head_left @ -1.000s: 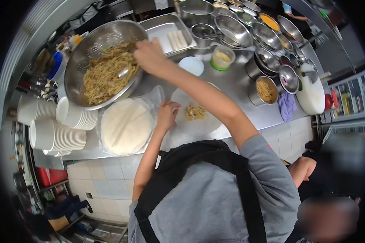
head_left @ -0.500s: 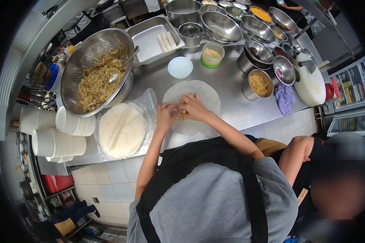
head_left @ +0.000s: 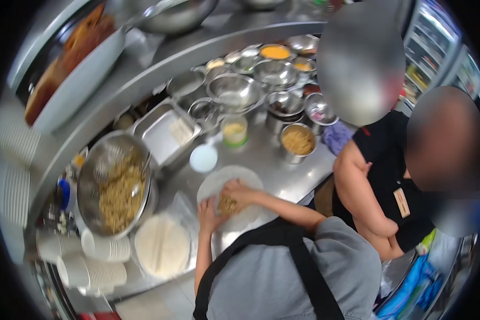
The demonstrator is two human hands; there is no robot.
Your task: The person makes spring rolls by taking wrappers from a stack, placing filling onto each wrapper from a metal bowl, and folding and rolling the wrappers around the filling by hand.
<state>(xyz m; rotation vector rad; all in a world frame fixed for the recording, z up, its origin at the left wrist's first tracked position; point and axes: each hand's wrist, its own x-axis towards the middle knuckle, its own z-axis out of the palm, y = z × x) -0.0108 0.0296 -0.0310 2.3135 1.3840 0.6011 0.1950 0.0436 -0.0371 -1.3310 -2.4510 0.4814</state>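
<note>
The steel table (head_left: 266,160) bears a round translucent wrapper (head_left: 213,183). The left hand (head_left: 209,216) lies at its left side, fingers parted, released; the right hand (head_left: 240,193) arches palm-down over mid-wrapper shredded filling (head_left: 228,206), grip unclear.

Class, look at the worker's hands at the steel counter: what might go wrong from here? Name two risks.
1. The round sheet looks thin; with the left hand and right hand both at the filling, it might tear.
2. A person in a black top stands close on the right, so a bump could perhaps jog the right hand.
</note>
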